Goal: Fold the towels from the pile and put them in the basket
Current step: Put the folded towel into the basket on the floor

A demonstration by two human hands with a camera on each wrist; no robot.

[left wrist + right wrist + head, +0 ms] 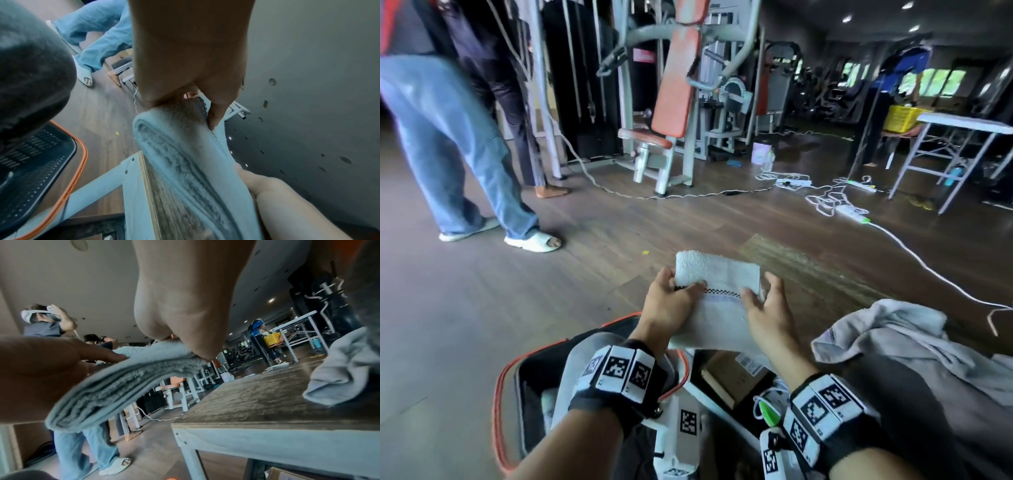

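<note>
A folded white towel point(719, 277) with a black checked stripe is held in the air between both hands, to the left of the table's corner. My left hand point(681, 287) grips its left end, thumb on top and fingers curled round the far edge. My right hand point(762, 291) holds the right end, thumb on top. In the left wrist view the towel point(185, 154) shows several stacked layers. In the right wrist view the towel point(123, 382) sags between the hands. The black basket point(498, 394) with an orange rim sits below left. The pile of unfolded towels point(893, 342) lies on the table, right.
The dark wooden table point(808, 270) has a white frame. A person in blue jeans point(448, 137) stands on the floor to the left, near the basket. Gym machines point(674, 102) stand behind. White cables point(835, 202) run across the floor at the right.
</note>
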